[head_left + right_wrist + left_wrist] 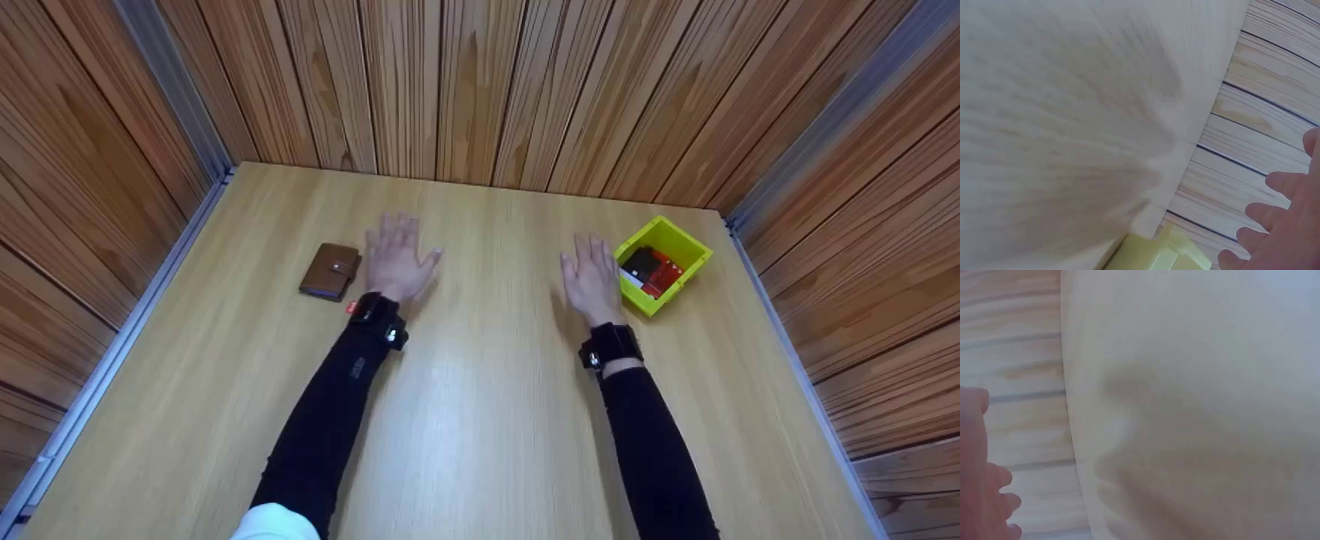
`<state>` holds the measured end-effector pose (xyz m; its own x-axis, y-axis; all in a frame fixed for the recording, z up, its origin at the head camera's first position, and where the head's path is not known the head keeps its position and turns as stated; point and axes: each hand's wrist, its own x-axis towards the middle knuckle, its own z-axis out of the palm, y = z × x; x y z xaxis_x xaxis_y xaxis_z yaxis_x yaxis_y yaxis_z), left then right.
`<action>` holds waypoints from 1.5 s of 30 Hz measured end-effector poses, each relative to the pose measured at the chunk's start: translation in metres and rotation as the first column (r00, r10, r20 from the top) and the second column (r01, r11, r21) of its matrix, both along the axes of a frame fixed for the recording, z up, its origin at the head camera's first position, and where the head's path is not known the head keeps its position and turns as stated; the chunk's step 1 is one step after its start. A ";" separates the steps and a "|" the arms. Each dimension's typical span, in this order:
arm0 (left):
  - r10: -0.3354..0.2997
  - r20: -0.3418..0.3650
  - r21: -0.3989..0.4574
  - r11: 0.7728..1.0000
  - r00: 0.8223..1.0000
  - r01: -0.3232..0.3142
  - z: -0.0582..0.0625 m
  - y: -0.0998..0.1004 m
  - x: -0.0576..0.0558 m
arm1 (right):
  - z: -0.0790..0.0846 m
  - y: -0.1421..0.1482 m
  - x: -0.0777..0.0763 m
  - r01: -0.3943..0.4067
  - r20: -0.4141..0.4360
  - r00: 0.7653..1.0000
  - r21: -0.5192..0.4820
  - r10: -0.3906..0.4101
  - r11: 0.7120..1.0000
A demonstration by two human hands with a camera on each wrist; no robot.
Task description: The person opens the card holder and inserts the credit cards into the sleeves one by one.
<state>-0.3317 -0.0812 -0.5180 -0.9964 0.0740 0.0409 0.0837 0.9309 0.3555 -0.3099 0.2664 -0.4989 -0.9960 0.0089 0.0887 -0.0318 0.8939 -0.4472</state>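
Palm down over the table, my left hand (397,259) has its fingers straight and holds nothing. Just left of it lies a brown wallet-like notebook (331,271) with a strap and clasp. My right hand (592,279) is also stretched out flat with nothing in it, beside a yellow-green plastic bin (681,283). Inside the bin are a red item (664,276) and a black item (642,263), with something white under them. In the right wrist view the bin's corner (1154,253) shows below the fingers. Shadows of both hands fall on the tabletop in the wrist views.
The light wooden table (465,420) is bounded by a wood-plank back wall (465,90) and plank side walls with grey metal rails (142,322) along the edges. A white cloth-like shape (276,523) shows at the bottom left by the dark left sleeve.
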 end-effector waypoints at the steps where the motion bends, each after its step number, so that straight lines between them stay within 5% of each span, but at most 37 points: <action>1: 0.024 0.010 0.019 1.000 1.000 -0.024 -0.002 -0.007 0.001 | -0.001 0.003 0.002 0.004 0.003 1.000 0.000 -0.004 1.000; 4: 0.121 0.062 0.064 0.990 0.991 -0.125 -0.009 -0.032 0.005 | -0.004 0.011 0.007 0.017 0.015 1.000 0.010 -0.017 1.000; 9: 0.254 0.195 0.072 0.960 0.947 -0.272 -0.019 -0.060 0.011 | -0.009 0.018 0.014 0.018 0.011 1.000 0.046 -0.019 0.999; 14: 0.239 0.240 -0.005 0.969 0.941 -0.245 -0.021 -0.057 0.016 | -0.014 0.018 0.021 -0.003 0.032 0.999 0.058 0.001 0.998; 19: 0.184 0.189 -0.055 0.983 0.964 -0.177 -0.014 -0.027 0.019 | -0.016 0.012 0.025 -0.022 0.062 0.998 0.028 0.021 0.999; 29: 0.055 0.077 0.001 0.998 0.996 -0.055 -0.005 0.058 0.030 | -0.012 -0.006 0.027 -0.008 0.132 0.991 -0.070 0.017 0.998; 35: -0.044 0.063 0.078 0.996 0.997 0.039 -0.013 0.101 0.039 | -0.012 -0.018 0.029 0.011 0.222 0.975 -0.123 0.017 0.992; 41: -0.067 0.012 0.102 0.993 0.998 0.065 -0.016 0.138 0.055 | -0.008 -0.030 0.034 -0.036 0.148 0.988 -0.094 0.050 0.995; 45: -0.108 -0.005 0.132 0.985 0.994 0.107 -0.016 0.141 0.064 | -0.007 -0.034 0.038 -0.015 0.132 0.991 -0.068 0.024 0.998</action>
<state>-0.2681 0.0595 -0.5337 -0.9831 0.1749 0.0550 0.1798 0.8616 0.4746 -0.2716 0.2322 -0.5056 -0.9990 -0.0093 -0.0439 0.0143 0.8618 -0.5070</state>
